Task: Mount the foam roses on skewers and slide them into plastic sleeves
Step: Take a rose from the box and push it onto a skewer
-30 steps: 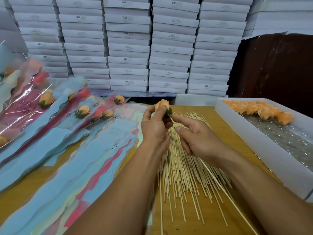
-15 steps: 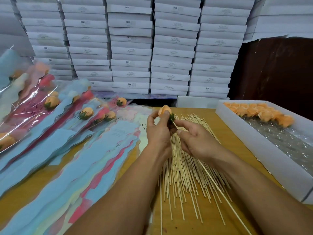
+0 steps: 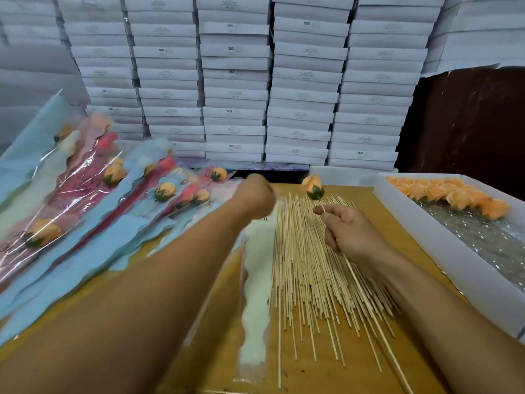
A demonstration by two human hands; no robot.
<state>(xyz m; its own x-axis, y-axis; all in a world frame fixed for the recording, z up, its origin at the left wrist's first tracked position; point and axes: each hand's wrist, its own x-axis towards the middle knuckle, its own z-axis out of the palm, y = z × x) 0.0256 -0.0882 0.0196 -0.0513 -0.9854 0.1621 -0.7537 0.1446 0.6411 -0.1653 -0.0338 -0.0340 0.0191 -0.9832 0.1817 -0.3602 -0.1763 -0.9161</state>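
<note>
Stacked white boxes [image 3: 235, 81] marked "SGS", rose [image 3: 312, 186] skewered

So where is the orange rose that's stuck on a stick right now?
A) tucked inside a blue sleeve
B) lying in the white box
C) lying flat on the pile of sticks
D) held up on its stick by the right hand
D: the right hand pinches the skewer, and the rose sits on its tip, raised above the pile of skewers.
</note>
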